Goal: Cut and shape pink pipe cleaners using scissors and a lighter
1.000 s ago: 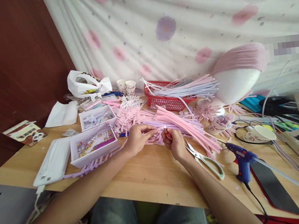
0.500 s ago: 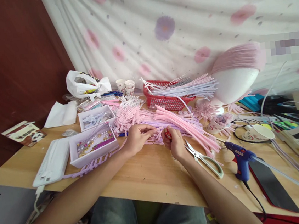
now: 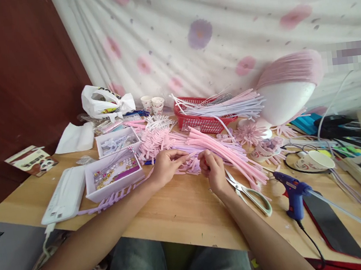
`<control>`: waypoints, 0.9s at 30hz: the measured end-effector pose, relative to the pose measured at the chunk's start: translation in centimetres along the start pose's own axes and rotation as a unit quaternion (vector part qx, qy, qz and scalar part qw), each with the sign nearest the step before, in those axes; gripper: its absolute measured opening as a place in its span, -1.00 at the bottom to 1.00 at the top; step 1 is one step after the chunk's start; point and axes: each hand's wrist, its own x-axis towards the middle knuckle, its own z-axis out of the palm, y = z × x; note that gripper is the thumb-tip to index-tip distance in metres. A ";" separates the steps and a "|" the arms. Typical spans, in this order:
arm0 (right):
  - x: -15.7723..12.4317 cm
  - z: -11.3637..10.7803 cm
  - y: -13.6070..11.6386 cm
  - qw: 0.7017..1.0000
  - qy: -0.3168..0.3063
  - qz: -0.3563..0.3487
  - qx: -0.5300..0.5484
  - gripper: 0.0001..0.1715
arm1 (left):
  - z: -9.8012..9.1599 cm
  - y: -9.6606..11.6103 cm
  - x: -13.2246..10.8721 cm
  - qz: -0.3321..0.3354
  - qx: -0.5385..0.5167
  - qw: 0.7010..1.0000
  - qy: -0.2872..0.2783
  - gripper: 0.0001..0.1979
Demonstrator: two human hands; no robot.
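Note:
My left hand (image 3: 168, 167) is closed in a pinch, its thumb and forefinger pointing right. A pale pink pipe cleaner (image 3: 187, 156) seems to be between the fingertips, though little of it shows. Facing it, my right hand (image 3: 214, 170) is curled around a small red lighter-like object (image 3: 206, 162), mostly hidden by the fingers. Just beyond both hands lies a bundle of long pink pipe cleaners (image 3: 215, 142) over lilac ones (image 3: 238, 149). Left of that bundle is a heap of short-branched pink pieces (image 3: 155, 142). Scissors (image 3: 249, 194) lie beside my right wrist.
A blue glue gun (image 3: 291, 190) and a dark phone (image 3: 333, 226) are at the right. White boxes of beads (image 3: 91, 191) and a power bank (image 3: 64, 194) sit at the left. Behind are a red basket (image 3: 198, 124) and a white head form (image 3: 286, 100).
My right hand has shifted slightly right, away from the left fingertips, and turned so less of the red object shows. My left hand stays nearly in place.

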 end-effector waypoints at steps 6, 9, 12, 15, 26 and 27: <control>0.0 0.6 0.0 0.999 0.030 -0.042 0.008 -0.68 | 0.4 0.3 -0.5 -0.129 -0.122 0.984 -0.035 -0.59; 0.0 0.7 -0.1 0.999 0.025 -0.035 0.018 -0.68 | 0.8 0.3 -0.8 -0.139 -0.138 0.978 -0.074 -0.60; 0.2 0.4 -0.2 0.998 0.043 -0.026 0.039 -0.60 | 0.9 0.1 -0.9 -0.132 -0.137 0.979 -0.073 -0.61; 0.4 0.0 -0.2 0.996 0.055 -0.016 0.065 -0.56 | 0.8 -0.1 -0.8 -0.122 -0.132 0.982 -0.062 -0.61; 0.4 0.0 -1.2 0.984 0.073 0.004 0.162 -0.61 | 0.4 0.2 -0.7 -0.148 -0.113 0.975 -0.123 -0.57; 0.5 0.0 -1.3 0.983 0.063 0.014 0.172 -0.60 | 0.3 0.1 -0.7 -0.156 -0.121 0.972 -0.130 -0.58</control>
